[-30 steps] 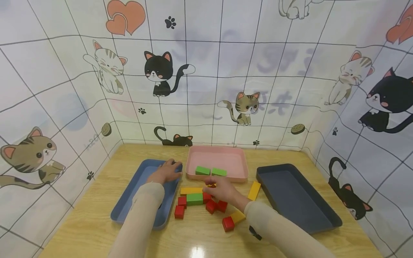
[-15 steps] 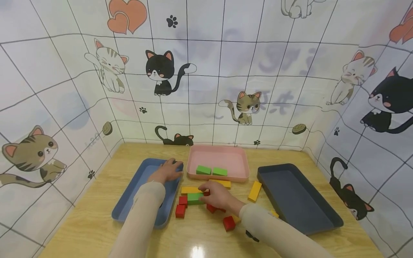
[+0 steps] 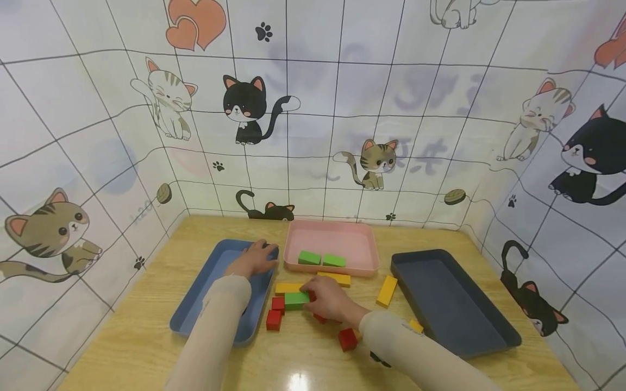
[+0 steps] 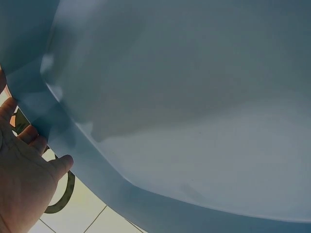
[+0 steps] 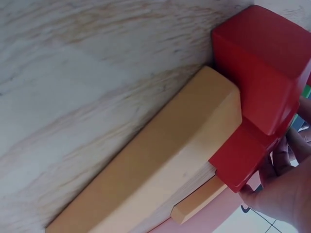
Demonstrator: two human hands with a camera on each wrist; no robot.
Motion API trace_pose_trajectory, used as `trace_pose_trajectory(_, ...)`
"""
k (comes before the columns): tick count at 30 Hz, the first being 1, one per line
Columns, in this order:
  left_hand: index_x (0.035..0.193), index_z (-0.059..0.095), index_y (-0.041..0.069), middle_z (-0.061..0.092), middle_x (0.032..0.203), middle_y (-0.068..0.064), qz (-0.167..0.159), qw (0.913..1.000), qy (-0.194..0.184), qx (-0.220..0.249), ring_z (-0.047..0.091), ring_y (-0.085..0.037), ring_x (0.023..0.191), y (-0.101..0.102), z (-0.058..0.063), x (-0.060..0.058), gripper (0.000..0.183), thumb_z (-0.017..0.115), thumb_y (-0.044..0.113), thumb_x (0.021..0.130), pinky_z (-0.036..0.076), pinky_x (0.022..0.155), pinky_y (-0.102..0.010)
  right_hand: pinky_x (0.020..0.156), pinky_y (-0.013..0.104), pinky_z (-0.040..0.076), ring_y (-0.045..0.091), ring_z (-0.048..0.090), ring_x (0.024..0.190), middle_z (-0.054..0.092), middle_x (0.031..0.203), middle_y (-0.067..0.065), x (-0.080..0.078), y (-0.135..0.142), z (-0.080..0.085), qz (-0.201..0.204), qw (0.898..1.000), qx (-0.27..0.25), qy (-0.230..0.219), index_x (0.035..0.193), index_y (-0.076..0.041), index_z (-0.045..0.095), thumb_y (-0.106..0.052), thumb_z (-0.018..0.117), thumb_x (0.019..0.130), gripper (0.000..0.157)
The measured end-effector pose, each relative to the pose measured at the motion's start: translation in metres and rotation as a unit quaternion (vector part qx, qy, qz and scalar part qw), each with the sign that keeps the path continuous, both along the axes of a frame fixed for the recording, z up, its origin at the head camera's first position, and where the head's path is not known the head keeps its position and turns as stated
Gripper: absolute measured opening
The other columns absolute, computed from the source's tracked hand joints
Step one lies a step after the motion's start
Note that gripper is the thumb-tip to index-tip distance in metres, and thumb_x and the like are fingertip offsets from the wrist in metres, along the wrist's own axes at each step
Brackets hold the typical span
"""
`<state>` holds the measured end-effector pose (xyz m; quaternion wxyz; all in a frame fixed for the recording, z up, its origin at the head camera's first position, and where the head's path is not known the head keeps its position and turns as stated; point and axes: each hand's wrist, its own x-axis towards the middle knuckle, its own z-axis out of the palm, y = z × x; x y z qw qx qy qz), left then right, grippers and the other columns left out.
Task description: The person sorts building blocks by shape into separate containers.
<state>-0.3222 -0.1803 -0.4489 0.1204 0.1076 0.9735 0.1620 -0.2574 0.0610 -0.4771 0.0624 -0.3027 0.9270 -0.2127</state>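
My right hand point(image 3: 329, 297) is curled about the right end of a green block point(image 3: 295, 301), thumb in front and fingers behind. A red cube point(image 3: 312, 296) shows in part beneath that hand. In the right wrist view, the fingers lie beyond a red block point(image 5: 262, 63) that stands by a long yellow block point(image 5: 160, 150). My left hand point(image 3: 251, 259) rests at the far right corner of the blue tray point(image 3: 207, 296). Its fairly straight fingers touch the rim in the left wrist view.
Behind the blocks stands a pink tray point(image 3: 337, 239) with two green blocks point(image 3: 310, 258). A dark grey tray point(image 3: 452, 298) lies on the right. Yellow blocks point(image 3: 387, 291) and red cubes point(image 3: 274, 320) are scattered in the middle; another red cube point(image 3: 348, 340) is nearest the front.
My right hand has come down and left from behind the blocks onto the green block's right end. The left hand keeps its place on the blue tray.
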Motion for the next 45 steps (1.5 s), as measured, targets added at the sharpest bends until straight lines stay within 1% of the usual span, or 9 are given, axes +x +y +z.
trace_pose_trajectory(5, 0.154, 0.037, 0.015, 0.019, 0.160, -0.024, -0.001, 1.0000, 0.001, 0.001, 0.018, -0.044, 0.146, 0.002, 0.000, -0.001, 0.057, 0.052, 0.035, 0.103, 0.016, 0.114, -0.063, 0.091, 0.036, 0.047, 0.016, 0.057, 0.096, 0.065, 0.107, -0.001, 0.000, 0.001, 0.000, 0.003, 1.000, 0.014, 0.014, 0.116, -0.012, 0.073, -0.023, 0.079, 0.085, 0.034)
trace_pose_trajectory(9, 0.154, 0.037, 0.015, 0.020, 0.159, -0.024, -0.004, 1.0000, 0.004, -0.001, 0.019, -0.043, 0.146, 0.004, -0.001, -0.002, 0.057, 0.052, 0.035, 0.103, 0.017, 0.114, -0.063, 0.091, 0.036, 0.047, 0.015, 0.057, 0.095, 0.066, 0.107, -0.002, -0.003, 0.002, 0.000, 0.002, 1.000, 0.004, 0.001, 0.117, -0.012, 0.073, -0.023, 0.079, 0.085, 0.034)
trace_pose_trajectory(18, 0.153, 0.038, 0.013, 0.021, 0.159, -0.025, -0.006, 1.0000, -0.001, -0.001, 0.019, -0.045, 0.145, 0.005, -0.002, 0.001, 0.056, 0.052, 0.033, 0.103, 0.017, 0.114, -0.064, 0.088, 0.032, 0.051, 0.013, 0.057, 0.096, 0.064, 0.107, -0.006, -0.001, 0.006, 0.006, -0.011, 0.996, -0.067, -0.055, 0.117, -0.013, 0.073, -0.022, 0.076, 0.088, 0.031)
trace_pose_trajectory(24, 0.154, 0.037, 0.015, 0.019, 0.160, -0.023, 0.000, 1.0000, -0.001, -0.001, 0.017, -0.043, 0.146, 0.003, -0.003, -0.001, 0.058, 0.052, 0.036, 0.103, 0.015, 0.115, -0.062, 0.089, 0.036, 0.051, 0.021, 0.060, 0.106, 0.066, 0.115, -0.002, -0.004, 0.009, 0.016, -0.015, 0.993, -0.110, -0.044, 0.118, -0.012, 0.073, -0.020, 0.075, 0.088, 0.031)
trace_pose_trajectory(30, 0.155, 0.035, 0.016, 0.017, 0.161, -0.023, 0.005, 1.0000, -0.005, 0.004, 0.016, -0.043, 0.147, 0.001, -0.006, -0.004, 0.059, 0.052, 0.037, 0.103, 0.014, 0.115, -0.062, 0.093, 0.041, 0.050, 0.027, 0.059, 0.111, 0.065, 0.117, 0.000, -0.008, 0.013, 0.029, -0.049, 0.986, -0.143, -0.067, 0.120, -0.013, 0.071, -0.024, 0.073, 0.090, 0.033)
trace_pose_trajectory(32, 0.155, 0.035, 0.016, 0.017, 0.161, -0.023, 0.005, 1.0000, -0.007, 0.002, 0.016, -0.043, 0.147, 0.000, -0.006, -0.004, 0.059, 0.052, 0.037, 0.103, 0.014, 0.115, -0.062, 0.093, 0.042, 0.050, 0.029, 0.059, 0.111, 0.064, 0.117, 0.002, -0.010, 0.016, 0.033, -0.060, 0.983, -0.156, -0.072, 0.122, -0.011, 0.070, -0.025, 0.073, 0.090, 0.035)
trace_pose_trajectory(35, 0.155, 0.036, 0.015, 0.017, 0.160, -0.023, 0.001, 1.0000, -0.006, 0.001, 0.017, -0.044, 0.146, -0.001, -0.007, -0.004, 0.059, 0.052, 0.036, 0.103, 0.015, 0.115, -0.063, 0.092, 0.042, 0.050, 0.029, 0.060, 0.108, 0.064, 0.113, 0.005, -0.015, 0.019, 0.038, -0.071, 0.981, -0.173, -0.053, 0.120, -0.007, 0.070, -0.023, 0.075, 0.088, 0.036)
trace_pose_trajectory(38, 0.155, 0.035, 0.015, 0.017, 0.161, -0.024, 0.000, 1.0000, -0.007, -0.002, 0.017, -0.044, 0.146, -0.002, -0.008, -0.005, 0.059, 0.052, 0.036, 0.103, 0.015, 0.115, -0.063, 0.090, 0.041, 0.050, 0.027, 0.061, 0.106, 0.066, 0.112, 0.004, -0.022, 0.023, 0.042, -0.089, 0.980, -0.176, -0.032, 0.118, -0.008, 0.071, -0.022, 0.076, 0.087, 0.034)
trace_pose_trajectory(45, 0.155, 0.035, 0.014, 0.017, 0.160, -0.024, -0.004, 1.0000, -0.005, 0.002, 0.017, -0.044, 0.146, 0.000, -0.006, -0.004, 0.059, 0.052, 0.035, 0.103, 0.015, 0.115, -0.063, 0.093, 0.043, 0.049, 0.024, 0.058, 0.109, 0.066, 0.115, 0.000, -0.042, 0.041, 0.046, -0.154, 0.970, -0.184, -0.032, 0.114, -0.014, 0.073, -0.023, 0.075, 0.088, 0.027)
